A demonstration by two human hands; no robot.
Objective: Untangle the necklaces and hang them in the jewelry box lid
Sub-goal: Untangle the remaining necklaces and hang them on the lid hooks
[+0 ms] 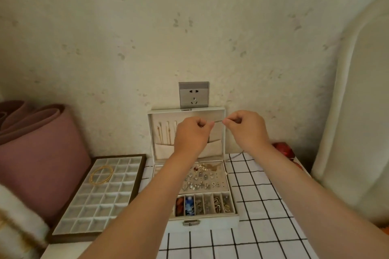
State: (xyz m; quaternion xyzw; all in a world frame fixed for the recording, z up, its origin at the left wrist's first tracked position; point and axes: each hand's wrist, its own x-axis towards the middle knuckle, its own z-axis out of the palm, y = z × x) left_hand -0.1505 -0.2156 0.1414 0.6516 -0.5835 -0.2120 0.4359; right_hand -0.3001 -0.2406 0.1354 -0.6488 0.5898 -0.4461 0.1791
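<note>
A white jewelry box (232,217) stands open on the checked cloth, its lid (223,132) upright against the wall. Thin gold necklaces (163,135) hang at the lid's left side above a fabric pocket. My left hand (191,135) and my right hand (247,129) are raised in front of the lid, each pinching one end of a short stretch of thin silver chain (219,121) held taut between them. A loose length of chain (236,155) trails down below my right wrist. The box's tray holds several earrings and small pieces.
A compartment tray (101,197) with gold bangles (101,174) lies left of the box. Rolled pink fabric (40,151) fills the far left. A wall socket (193,95) is above the lid. Red objects (285,150) sit at the right, beside a white padded headboard (357,132).
</note>
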